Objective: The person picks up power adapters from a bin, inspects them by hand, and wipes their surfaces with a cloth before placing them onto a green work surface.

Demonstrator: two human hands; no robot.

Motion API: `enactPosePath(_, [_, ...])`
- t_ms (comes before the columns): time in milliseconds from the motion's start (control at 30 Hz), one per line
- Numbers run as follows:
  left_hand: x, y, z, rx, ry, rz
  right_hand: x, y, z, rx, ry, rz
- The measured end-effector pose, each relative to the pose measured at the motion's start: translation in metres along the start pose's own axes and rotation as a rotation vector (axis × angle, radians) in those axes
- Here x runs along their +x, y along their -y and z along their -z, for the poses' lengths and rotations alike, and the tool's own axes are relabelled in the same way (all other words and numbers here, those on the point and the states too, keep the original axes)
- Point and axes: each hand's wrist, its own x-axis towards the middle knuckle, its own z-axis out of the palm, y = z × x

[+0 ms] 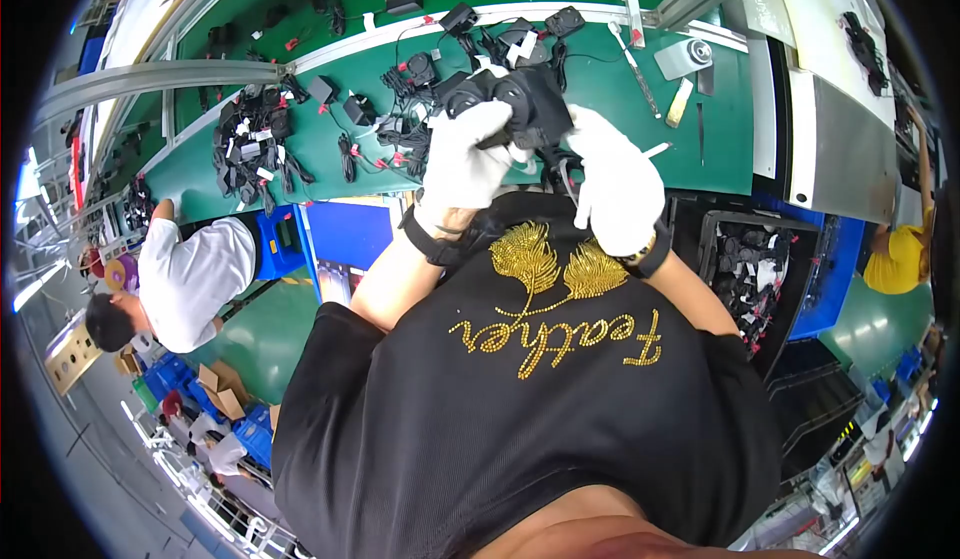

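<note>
Gloves (pixel 622 197) in white cover both of the person's hands, which hold a black device (pixel 543 107) with rounded parts in front of the chest, over the near edge of the green worktop (pixel 360 54). The left hand (pixel 465 159) has its grip closed on the near left side of the device, fingers bent and pressed against the casing. The right hand (pixel 612 174) meets its right side; how far that grip is closed I cannot tell, since the fingertips are partly hidden, and at least one finger points down toward the shirt (pixel 520 399).

To handle the device well, I would let the left grip bear the weight and leave the right fingers free to turn or adjust, pressing on firm edges rather than on the round faces. A thin grey strand, perhaps a cable, curves just beside the right hand; it should stay slack and clear of the fingers. Gloved fingertips probably feel little, so small, slow movements suit best.

Beyond the device, black adapters with cables (pixel 250 144) lie heaped, and loose leads could snag. Bringing the device a little nearer the body would help. A yellow-handled tool (pixel 680 104) and a brush-like tool (pixel 636 71) lie to the right.
</note>
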Motion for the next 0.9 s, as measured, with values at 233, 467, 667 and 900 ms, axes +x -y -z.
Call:
enactPosePath(233, [-0.001, 0.011, 0.007, 0.093, 0.398, -0.017, 0.028, 0.037, -0.028, -1.003, 0.167, 0.744])
enactPosePath(467, [-0.007, 0.014, 0.008, 0.000, 0.196, 0.076, -0.005, 0.026, -0.037, -0.417, 0.053, 0.267])
enactPosePath(667, [-0.008, 0.021, 0.027, 0.107, 0.284, 0.110, 0.032, 0.034, -0.015, -1.179, 0.362, 0.703])
enactPosePath(900, [-0.017, 0.011, 0.004, 0.163, 0.302, 0.047, 0.018, 0.048, -0.007, -0.420, 0.221, 0.113])
